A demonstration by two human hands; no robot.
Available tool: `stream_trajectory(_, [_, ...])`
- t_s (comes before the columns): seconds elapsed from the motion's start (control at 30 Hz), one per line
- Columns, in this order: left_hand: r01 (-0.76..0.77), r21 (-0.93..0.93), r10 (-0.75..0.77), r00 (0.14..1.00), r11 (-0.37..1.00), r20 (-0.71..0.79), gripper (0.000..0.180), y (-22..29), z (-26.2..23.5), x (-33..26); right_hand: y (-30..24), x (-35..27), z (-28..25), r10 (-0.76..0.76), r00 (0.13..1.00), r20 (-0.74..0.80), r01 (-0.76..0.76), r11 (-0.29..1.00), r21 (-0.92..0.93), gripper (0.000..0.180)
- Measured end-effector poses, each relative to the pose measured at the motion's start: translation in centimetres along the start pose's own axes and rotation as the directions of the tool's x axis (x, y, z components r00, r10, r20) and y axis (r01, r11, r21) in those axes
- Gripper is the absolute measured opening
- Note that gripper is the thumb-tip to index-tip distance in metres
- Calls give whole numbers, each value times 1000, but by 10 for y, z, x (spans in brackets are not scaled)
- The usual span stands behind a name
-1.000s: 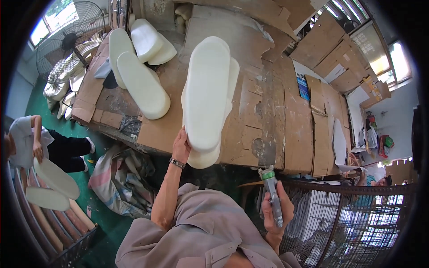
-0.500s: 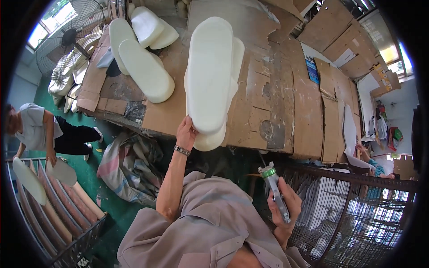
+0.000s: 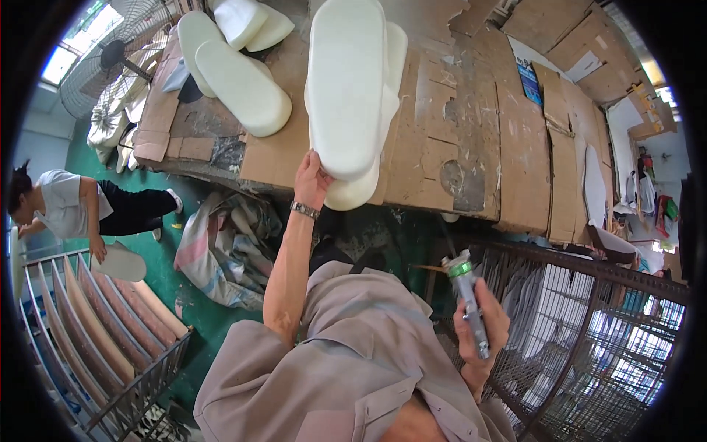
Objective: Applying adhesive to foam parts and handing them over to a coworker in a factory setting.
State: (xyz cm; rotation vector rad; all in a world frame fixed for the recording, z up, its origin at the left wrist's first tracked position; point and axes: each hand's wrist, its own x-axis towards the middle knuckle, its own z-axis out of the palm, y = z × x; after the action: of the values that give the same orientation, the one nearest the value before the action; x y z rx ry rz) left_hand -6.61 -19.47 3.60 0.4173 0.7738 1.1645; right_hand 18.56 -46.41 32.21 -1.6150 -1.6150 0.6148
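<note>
A long, cream-white foam pad (image 3: pixel 346 88) with rounded ends lies on top of similar pads on the cardboard-covered table in front of me. My left hand (image 3: pixel 312 180) is closed on its near end, fingers at the lower left edge. Low on the right, away from the table edge, my right hand (image 3: pixel 486 324) is wrapped round a grey metal spray gun (image 3: pixel 465 287) with a green ring near its front. The gun's tip points away from me, toward the table's underside.
More cream pads (image 3: pixel 243 88) lie at the table's left. A crumpled woven sack (image 3: pixel 228 254) is on the green floor. At left, a co-worker (image 3: pixel 74 206) holds a pale oval board by a slatted rack (image 3: pixel 110 324). A wire-mesh rack (image 3: pixel 574 331) stands right; a fan (image 3: pixel 114 55) is far left.
My view has shifted, so the table and pads sit higher in the picture. My left hand stays on the pad and my right keeps the spray gun. The co-worker's boards have moved.
</note>
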Motion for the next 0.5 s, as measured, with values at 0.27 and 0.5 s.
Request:
stream_trajectory(0.27, [-19,-28,19,1000,999,16,40,-3,-6,4,14,-21,-8,-36,991,-130,25,996,-88,48])
stream_trajectory(0.5, [-10,-49,12,999,999,36,41,-8,-15,9,18,-38,-21,5,999,37,-3,998,-58,50])
